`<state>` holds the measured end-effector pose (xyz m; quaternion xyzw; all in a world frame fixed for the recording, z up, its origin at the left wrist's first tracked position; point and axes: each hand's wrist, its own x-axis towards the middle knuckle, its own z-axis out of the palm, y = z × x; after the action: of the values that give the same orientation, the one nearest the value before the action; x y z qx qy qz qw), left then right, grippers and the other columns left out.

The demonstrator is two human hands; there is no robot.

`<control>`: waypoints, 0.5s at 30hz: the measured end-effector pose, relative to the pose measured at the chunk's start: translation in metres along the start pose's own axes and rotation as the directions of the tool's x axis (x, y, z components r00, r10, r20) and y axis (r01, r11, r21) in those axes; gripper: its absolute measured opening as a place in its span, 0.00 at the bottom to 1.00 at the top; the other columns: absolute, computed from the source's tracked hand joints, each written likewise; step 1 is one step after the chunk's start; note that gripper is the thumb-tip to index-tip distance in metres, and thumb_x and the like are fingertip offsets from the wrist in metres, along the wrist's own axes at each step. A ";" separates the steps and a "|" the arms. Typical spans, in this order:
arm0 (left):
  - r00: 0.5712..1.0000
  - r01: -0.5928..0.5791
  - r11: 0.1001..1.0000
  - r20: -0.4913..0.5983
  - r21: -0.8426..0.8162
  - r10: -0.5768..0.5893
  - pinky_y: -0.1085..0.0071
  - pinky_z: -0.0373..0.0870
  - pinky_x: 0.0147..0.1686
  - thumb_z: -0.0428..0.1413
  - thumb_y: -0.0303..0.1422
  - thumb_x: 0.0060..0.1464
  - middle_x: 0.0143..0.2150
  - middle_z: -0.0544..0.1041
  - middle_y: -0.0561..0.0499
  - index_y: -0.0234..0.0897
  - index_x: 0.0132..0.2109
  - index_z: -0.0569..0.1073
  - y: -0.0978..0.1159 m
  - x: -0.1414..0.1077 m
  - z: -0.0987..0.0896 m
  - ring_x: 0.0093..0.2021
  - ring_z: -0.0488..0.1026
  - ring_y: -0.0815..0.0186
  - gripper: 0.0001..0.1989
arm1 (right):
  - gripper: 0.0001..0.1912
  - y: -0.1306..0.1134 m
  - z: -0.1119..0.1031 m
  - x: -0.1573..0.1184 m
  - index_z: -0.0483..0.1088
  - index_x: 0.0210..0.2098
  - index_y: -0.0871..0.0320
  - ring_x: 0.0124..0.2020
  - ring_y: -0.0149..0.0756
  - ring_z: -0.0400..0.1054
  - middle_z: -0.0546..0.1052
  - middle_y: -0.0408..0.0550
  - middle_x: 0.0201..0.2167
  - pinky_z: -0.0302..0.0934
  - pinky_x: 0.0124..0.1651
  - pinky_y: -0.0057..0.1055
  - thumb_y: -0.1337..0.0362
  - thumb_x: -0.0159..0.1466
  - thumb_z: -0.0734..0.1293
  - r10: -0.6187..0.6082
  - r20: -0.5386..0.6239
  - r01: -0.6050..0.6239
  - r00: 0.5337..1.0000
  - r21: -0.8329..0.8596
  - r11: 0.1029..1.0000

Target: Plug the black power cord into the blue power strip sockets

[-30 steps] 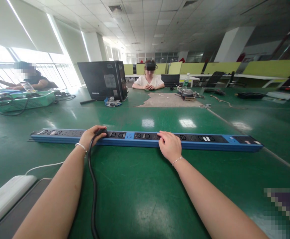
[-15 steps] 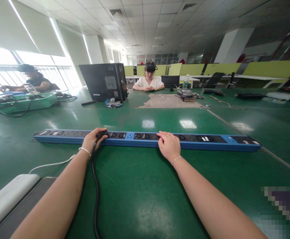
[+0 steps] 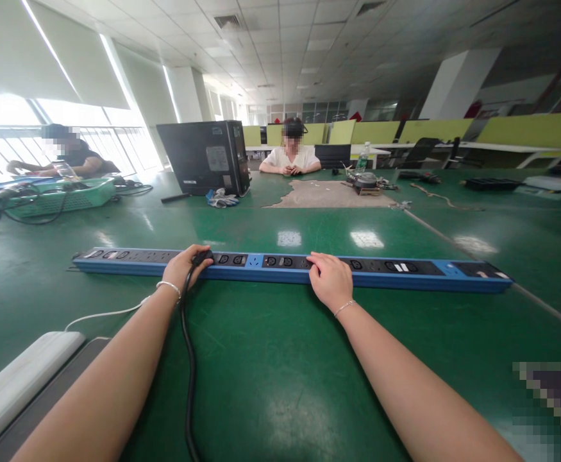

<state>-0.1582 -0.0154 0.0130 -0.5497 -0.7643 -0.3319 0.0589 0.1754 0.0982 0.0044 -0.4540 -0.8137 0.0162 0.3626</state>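
Note:
A long blue and black power strip [image 3: 270, 276] lies crosswise on the green table, with a row of sockets along its upper face. My left hand [image 3: 182, 268] is closed round a black plug [image 3: 203, 258] at the strip's left half. Whether the plug is seated in a socket cannot be made out, as the fingers cover its underside. From the plug a thick black cable [image 3: 188, 359] runs down toward the table's near edge. My right hand [image 3: 332, 280] grips the strip right of the middle, its fingers over the top and its thumb near the front side.
Behind the strip stand a black computer case [image 3: 200, 157], gloves [image 3: 222, 198] and a green basket [image 3: 73, 198] of cables. A white bar-shaped object [image 3: 25, 385] lies at the near left. One person [image 3: 290, 157] sits across the table, another [image 3: 81, 157] at the left.
The whole view has shifted slightly, so everything appears a little further right. Both hands keep the same places on the plug and the strip.

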 end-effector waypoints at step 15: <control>0.999 -0.046 0.994 0.024 0.094 0.044 0.59 0.66 0.47 0.46 0.42 0.54 0.42 0.78 0.43 0.40 0.56 0.66 0.001 -0.009 0.001 0.44 0.74 0.55 0.25 | 0.16 -0.001 0.001 0.001 0.75 0.40 0.53 0.50 0.37 0.66 0.76 0.42 0.47 0.54 0.52 0.38 0.68 0.59 0.57 0.007 -0.001 -0.007 1.000 -0.004 1.000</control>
<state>-0.1534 -0.0217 0.0084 -0.5670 -0.7672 -0.2878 0.0842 0.1745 0.0985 0.0045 -0.4576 -0.8121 0.0158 0.3619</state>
